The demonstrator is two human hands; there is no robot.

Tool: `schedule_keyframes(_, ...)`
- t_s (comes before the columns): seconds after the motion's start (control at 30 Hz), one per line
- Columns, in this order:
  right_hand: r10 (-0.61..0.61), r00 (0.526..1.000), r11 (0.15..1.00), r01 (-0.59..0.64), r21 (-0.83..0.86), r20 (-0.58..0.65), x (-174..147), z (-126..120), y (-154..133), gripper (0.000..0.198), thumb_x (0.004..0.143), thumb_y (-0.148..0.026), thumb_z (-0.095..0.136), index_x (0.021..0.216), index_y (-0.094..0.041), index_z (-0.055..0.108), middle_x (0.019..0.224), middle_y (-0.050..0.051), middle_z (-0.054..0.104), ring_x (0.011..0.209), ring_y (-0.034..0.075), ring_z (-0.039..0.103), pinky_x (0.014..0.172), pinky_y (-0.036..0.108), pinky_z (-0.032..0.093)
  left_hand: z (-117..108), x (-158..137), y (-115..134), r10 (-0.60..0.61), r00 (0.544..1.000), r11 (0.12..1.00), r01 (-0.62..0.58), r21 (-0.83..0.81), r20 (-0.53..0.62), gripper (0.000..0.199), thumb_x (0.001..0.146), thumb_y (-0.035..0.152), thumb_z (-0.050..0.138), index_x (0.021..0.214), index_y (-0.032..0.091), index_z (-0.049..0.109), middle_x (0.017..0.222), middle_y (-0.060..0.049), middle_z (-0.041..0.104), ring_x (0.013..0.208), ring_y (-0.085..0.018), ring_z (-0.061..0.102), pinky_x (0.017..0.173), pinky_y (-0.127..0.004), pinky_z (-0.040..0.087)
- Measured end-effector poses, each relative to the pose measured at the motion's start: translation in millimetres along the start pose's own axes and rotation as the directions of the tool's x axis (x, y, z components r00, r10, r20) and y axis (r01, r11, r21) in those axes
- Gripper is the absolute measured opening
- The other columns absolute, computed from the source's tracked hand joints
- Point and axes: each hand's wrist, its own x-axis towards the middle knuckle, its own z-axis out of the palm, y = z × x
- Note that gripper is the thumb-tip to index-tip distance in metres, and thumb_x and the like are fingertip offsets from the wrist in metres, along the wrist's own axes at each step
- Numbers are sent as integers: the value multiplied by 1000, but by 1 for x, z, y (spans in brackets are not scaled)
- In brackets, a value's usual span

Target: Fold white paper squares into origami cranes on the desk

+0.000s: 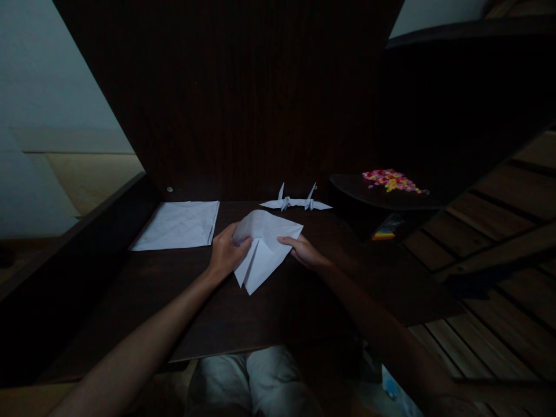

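The left grip (228, 250) and right grip (303, 251) pinch opposite sides of folded paper (270, 243) between them; uneven pulling could tear it.

Head-worn view, facing forward and down

Right hand (306, 251) partly hidden by folded paper (270, 249), colourful bits (391, 180) too small to identify

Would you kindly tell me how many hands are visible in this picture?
2: the left hand holds the folded white paper by its left side, the right hand near its right corner.
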Motion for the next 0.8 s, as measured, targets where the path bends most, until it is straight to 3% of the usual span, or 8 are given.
schedule_keyframes(0.13, 0, 1000, 1000, 0, 19, 2, 0, 0, 1, 34, 63, -22, 70, 97, -19, 66, 101, 4, 72, 101, 25, 64, 97, 41, 44, -1, -1, 3, -5, 1000, 1000, 5, -17, -9, 35, 73, 25, 69, 107, 18, 61, 98, -5, 69, 87, -22, 66, 80, -32, 53)
schedule_keyframes(0.37, 4, 997, 1000, -4, -3, 74, -2, 0, 0, 32, 65, -24, 71, 96, -20, 67, 101, 3, 72, 99, 24, 64, 97, 39, 42, -4, -1, 5, -25, 999, 997, 22, -79, -40, 65, 70, 30, 73, 128, 18, 47, 114, -7, 64, 96, -22, 64, 82, -32, 53)
schedule_keyframes(0.6, -12, 990, 996, 25, -85, 144, 0, -7, 5, 35, 68, -27, 72, 102, -20, 66, 107, 3, 70, 103, 23, 62, 99, 39, 41, -7, -1, 7, -70, 996, 998, 70, -3, -52, 75, 68, 37, 75, 132, 19, 41, 113, -9, 63, 92, -23, 65, 77, -33, 53)
schedule_keyframes(0.8, -20, 994, 982, 40, -182, 109, -6, 1, -1, 39, 68, -29, 72, 106, -22, 66, 111, 2, 69, 109, 23, 60, 104, 39, 39, -10, -2, 10, -82, 996, 996, 83, 31, -40, 80, 68, 39, 74, 135, 18, 36, 110, -10, 64, 91, -25, 65, 76, -34, 53)
